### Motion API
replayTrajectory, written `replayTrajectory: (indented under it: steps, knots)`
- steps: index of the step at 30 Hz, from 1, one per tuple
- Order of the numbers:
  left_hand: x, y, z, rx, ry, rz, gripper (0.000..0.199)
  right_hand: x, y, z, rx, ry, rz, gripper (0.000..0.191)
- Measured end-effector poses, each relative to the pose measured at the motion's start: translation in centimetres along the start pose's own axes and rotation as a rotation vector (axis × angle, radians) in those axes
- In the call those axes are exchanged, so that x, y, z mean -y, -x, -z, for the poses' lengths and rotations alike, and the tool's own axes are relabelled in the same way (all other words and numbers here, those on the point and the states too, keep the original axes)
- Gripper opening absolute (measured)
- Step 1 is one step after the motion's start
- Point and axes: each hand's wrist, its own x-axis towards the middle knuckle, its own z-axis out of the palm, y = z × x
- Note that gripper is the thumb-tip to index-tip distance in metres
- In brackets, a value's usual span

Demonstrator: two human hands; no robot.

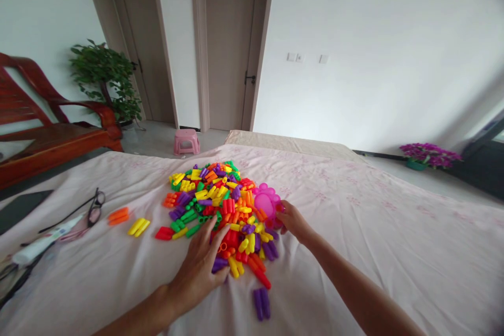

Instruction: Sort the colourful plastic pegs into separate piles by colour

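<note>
A heap of plastic building pieces point(214, 189), tube-shaped and in red, yellow, green, orange and purple, lies on the cloth. My left hand point(205, 257) rests at the heap's near left side, fingers apart, with a purple piece point(219, 264) by its thumb. At the heap's right edge, my right hand point(290, 220) has its fingers closed on the rim of a pink flower-shaped plastic piece point(264, 202). Part of that rim is hidden by my fingers. Near me, apart from the heap, lies a double purple piece point(261, 303).
Loose orange point(118, 216) and yellow pieces point(138, 227) lie left of the heap. Further left are eyeglasses point(95, 207), a white tube-like object point(47, 241) and a dark flat object point(23, 210). A pink stool point(186, 142) stands beyond the cloth-covered surface point(354, 252).
</note>
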Motion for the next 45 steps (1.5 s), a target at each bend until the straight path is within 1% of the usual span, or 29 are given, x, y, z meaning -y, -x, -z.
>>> replayTrajectory:
  steps: [4,6,9,13,15,18,21,24,27,29,30,32,34,36,39,42,45]
  knots:
    - [-0.4,-2.8,-1.3,-0.073,0.03,0.02,0.082,0.5,0.7,-1.7,0.051,-0.074,-0.005,0.019]
    - [-0.3,-3.7,-1.8,-0.089,0.048,0.038,0.08,0.6,0.9,-2.5,0.056,-0.114,0.003,0.016]
    - [-0.3,-4.8,-2.0,-0.113,0.104,0.054,0.071,1.2,1.1,-4.0,0.091,-0.181,-0.015,0.016]
    - [-0.6,-6.0,-1.7,-0.178,0.243,0.084,0.06,2.9,1.4,-5.7,0.107,-0.309,-0.008,0.019]
    - [-0.7,-6.5,-1.2,-0.229,0.299,0.11,0.057,4.0,1.5,-5.9,0.127,-0.361,0.001,0.021]
    - [-0.3,-7.7,0.2,-0.312,0.321,0.139,0.048,6.0,1.2,-5.8,0.157,-0.36,0.041,0.019]
    - [0.9,-9.3,1.9,-0.368,0.309,0.188,0.04,8.1,0.5,-5.8,0.174,-0.32,0.12,0.016]
    - [3.0,-10.8,3.2,-0.398,0.304,0.225,0.037,10.2,-0.5,-6.4,0.182,-0.245,0.211,0.014]
    - [5.3,-11.6,3.9,-0.417,0.28,0.224,0.03,11.8,-1.5,-7.1,0.091,-0.101,0.288,0.011]
    - [6.2,-11.4,4.3,-0.425,0.243,0.228,0.029,12.1,-2.2,-7.2,0.039,-0.044,0.321,0.01]
    - [6.4,-11.1,4.4,-0.425,0.214,0.225,0.03,12.0,-2.5,-7.0,0.025,-0.035,0.331,0.011]
    - [6.1,-10.1,4.7,-0.421,0.125,0.199,0.033,11.3,-2.9,-6.4,0.008,-0.037,0.342,0.015]
    - [5.1,-8.5,4.8,-0.416,0.003,0.14,0.04,10.0,-3.1,-5.2,-0.016,-0.041,0.324,0.019]
    - [3.5,-6.6,4.7,-0.374,-0.099,0.043,0.048,8.3,-3.0,-3.5,-0.039,-0.056,0.267,0.021]
    - [1.0,-3.8,4.1,-0.185,-0.172,-0.169,0.065,5.2,-2.2,-0.4,-0.047,-0.118,0.143,0.023]
    - [-1.1,-1.8,3.0,0.005,-0.178,-0.326,0.086,1.8,-0.6,2.7,-0.035,-0.176,0.051,0.028]
    - [-2.8,-1.1,1.6,0.1,-0.149,-0.396,0.091,-1.2,1.4,4.8,-0.021,-0.164,-0.025,0.032]
